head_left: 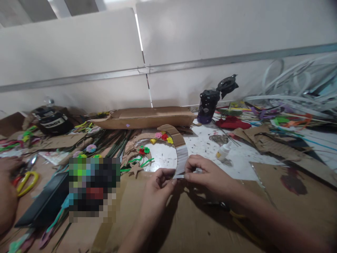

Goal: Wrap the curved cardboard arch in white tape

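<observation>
My left hand (158,189) and my right hand (207,174) meet at the lower end of a curved cardboard strip (179,147). The strip's lower part is covered in white. Both hands pinch that white end between thumb and fingers. The strip arcs up over a round white panel (163,156) decorated with small coloured foam flowers (164,137) and green stems. Brown cardboard (200,225) lies flat under my forearms.
A small white glue bottle (223,151) stands right of my hands. Behind are a long cardboard box (147,117) and a dark open-lidded bottle (207,105). Yellow-handled scissors (26,181) lie at the left beside another person's hand (7,196). White tubing (297,88) piles up at the right.
</observation>
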